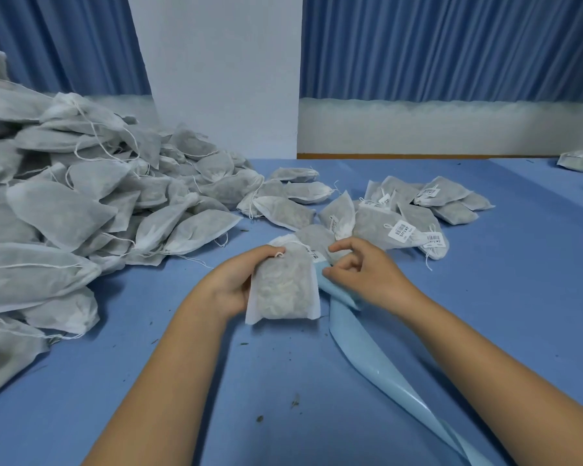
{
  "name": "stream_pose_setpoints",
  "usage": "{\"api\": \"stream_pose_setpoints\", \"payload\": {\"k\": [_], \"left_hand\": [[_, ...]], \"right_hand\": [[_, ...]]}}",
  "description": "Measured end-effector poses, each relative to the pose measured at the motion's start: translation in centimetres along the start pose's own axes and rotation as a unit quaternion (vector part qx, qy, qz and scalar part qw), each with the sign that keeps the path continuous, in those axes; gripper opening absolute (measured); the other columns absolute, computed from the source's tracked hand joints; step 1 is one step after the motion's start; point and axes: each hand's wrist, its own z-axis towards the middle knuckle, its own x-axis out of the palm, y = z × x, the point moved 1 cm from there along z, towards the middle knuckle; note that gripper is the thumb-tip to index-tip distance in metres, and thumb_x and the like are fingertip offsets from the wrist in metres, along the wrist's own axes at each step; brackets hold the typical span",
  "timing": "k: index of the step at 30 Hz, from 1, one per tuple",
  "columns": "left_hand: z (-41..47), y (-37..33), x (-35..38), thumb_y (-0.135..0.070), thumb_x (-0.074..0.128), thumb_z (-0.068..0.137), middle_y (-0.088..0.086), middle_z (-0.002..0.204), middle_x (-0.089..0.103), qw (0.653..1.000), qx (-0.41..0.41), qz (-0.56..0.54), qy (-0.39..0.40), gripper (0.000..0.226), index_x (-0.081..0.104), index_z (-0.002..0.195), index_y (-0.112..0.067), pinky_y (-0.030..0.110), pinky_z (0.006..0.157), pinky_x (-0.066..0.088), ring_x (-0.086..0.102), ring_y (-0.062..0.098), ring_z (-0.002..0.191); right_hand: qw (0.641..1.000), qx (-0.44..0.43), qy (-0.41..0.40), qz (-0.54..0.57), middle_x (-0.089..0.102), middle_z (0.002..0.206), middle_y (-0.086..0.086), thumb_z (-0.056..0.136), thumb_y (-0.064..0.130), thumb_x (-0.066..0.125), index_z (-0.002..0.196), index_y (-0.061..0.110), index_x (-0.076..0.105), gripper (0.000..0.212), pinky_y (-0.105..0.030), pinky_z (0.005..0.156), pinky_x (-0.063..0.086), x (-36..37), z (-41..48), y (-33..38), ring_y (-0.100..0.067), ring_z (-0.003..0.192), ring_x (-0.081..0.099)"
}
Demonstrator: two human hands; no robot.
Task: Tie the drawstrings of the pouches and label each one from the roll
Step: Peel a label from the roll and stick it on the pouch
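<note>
Centrally on the blue tabletop (505,297), the left hand (231,284) curls its fingers round a filled pouch (283,287), thumb on its drawstring knot. The right hand (360,270) pinches the pale blue label strip (359,351) beside the pouch's top right corner. Unlabelled pouches (64,210) heap toward the left edge; labelled ones (377,223) lie beyond the hands

left arm: bare forearm in from lower left, angled toward centre | left hand (234,280): grips the left edge of a white gauzy drawstring pouch (283,287), thumb across its top | right arm: bare forearm in from lower right | right hand (364,272): fingers curled, pinching the top end of a pale blue glossy paper strip (367,358), just beside the left hand
</note>
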Motion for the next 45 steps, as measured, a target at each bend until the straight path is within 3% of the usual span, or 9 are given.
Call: {"api": "stream_pose_setpoints", "payload": {"k": [5,8,10,15,20,35,39,43,45], "left_hand": [[0.2,0.2,0.4,-0.016,0.067,0.072,0.007,0.082,0.074,0.994,-0.01,-0.101,0.038,0.022,0.078,0.088,-0.006,0.031,0.058,0.059,0.073,0.021,0.069],[0.6,0.3,0.3,-0.014,0.056,0.087,0.005,0.116,0.061,0.987,-0.021,-0.148,0.05,0.044,0.058,0.131,-0.008,0.029,0.079,0.056,0.064,0.018,0.092],[0.6,0.2,0.3,-0.013,0.054,0.086,0.005,0.127,0.05,0.985,-0.016,-0.16,0.065,0.042,0.051,0.128,-0.015,0.028,0.087,0.051,0.058,0.019,0.102],[0.1,-0.1,0.6,-0.014,0.058,0.077,0.007,0.122,0.052,0.98,-0.007,-0.17,0.103,0.048,0.049,0.124,-0.014,0.023,0.07,0.057,0.061,0.016,0.086],[-0.6,-0.4,1.1,-0.015,0.057,0.079,0.009,0.09,0.066,0.978,-0.009,-0.167,0.122,0.064,0.048,0.141,-0.001,0.023,0.054,0.057,0.069,0.017,0.06],[-1.5,-0.7,1.7,-0.016,0.047,0.092,0.015,0.119,0.062,0.983,-0.003,-0.146,0.114,0.049,0.052,0.136,0.006,0.021,0.05,0.056,0.071,0.015,0.058],[-1.2,-0.6,1.5,-0.015,0.049,0.091,0.01,0.088,0.07,0.98,-0.019,-0.156,0.121,0.048,0.053,0.134,0.004,0.021,0.051,0.055,0.068,0.014,0.055],[-0.7,-0.8,0.6,-0.016,0.059,0.075,0.006,0.101,0.06,0.989,0.012,-0.117,0.092,0.047,0.055,0.122,-0.012,0.024,0.061,0.058,0.067,0.017,0.067],[-0.8,-0.7,0.3,-0.019,0.064,0.073,0.006,0.091,0.067,0.995,0.015,-0.071,0.072,0.029,0.071,0.099,-0.01,0.027,0.063,0.058,0.069,0.02,0.07]], "right_hand": [[0.995,-0.037,0.096,0.005,0.066,0.068,0.013,0.081,0.012,0.075,0.112,0.026,0.056,0.039,-0.012,0.063,0.042,0.4,-0.6,0.2,-0.002,0.057,0.052],[0.992,-0.057,0.115,-0.01,0.062,0.066,0.016,0.08,0.01,0.075,0.113,0.029,0.055,0.043,-0.016,0.065,0.045,0.6,-0.9,0.1,-0.002,0.057,0.052],[0.992,-0.066,0.104,-0.016,0.062,0.07,0.015,0.079,0.01,0.076,0.113,0.029,0.056,0.044,-0.019,0.068,0.046,0.7,-0.9,0.0,-0.003,0.058,0.053],[0.994,-0.108,0.011,0.0,0.063,0.075,0.014,0.08,0.03,0.077,0.098,0.031,0.064,0.022,-0.014,0.067,0.044,1.2,-1.0,0.1,-0.003,0.06,0.051],[0.983,-0.167,-0.074,-0.002,0.062,0.073,0.006,0.081,0.022,0.077,0.092,0.032,0.059,0.023,-0.015,0.065,0.045,1.5,-1.0,0.3,-0.005,0.062,0.053],[0.951,-0.253,-0.148,-0.097,0.059,0.082,0.014,0.082,0.018,0.076,0.093,0.025,0.072,0.014,-0.009,0.067,0.039,0.9,-1.3,0.6,-0.002,0.076,0.056],[0.956,-0.253,-0.126,-0.077,0.058,0.081,0.004,0.08,0.008,0.074,0.082,0.017,0.071,0.009,-0.013,0.068,0.04,1.0,-1.6,1.2,-0.008,0.073,0.055],[0.95,-0.295,-0.098,0.018,0.057,0.079,-0.002,0.077,0.003,0.067,0.077,0.014,0.065,0.011,-0.023,0.069,0.046,0.6,-2.4,1.9,-0.017,0.071,0.055],[0.951,-0.274,-0.121,0.078,0.057,0.078,0.0,0.079,0.004,0.065,0.078,0.019,0.062,0.015,-0.023,0.068,0.046,0.3,-2.3,2.0,-0.014,0.07,0.054]]}}
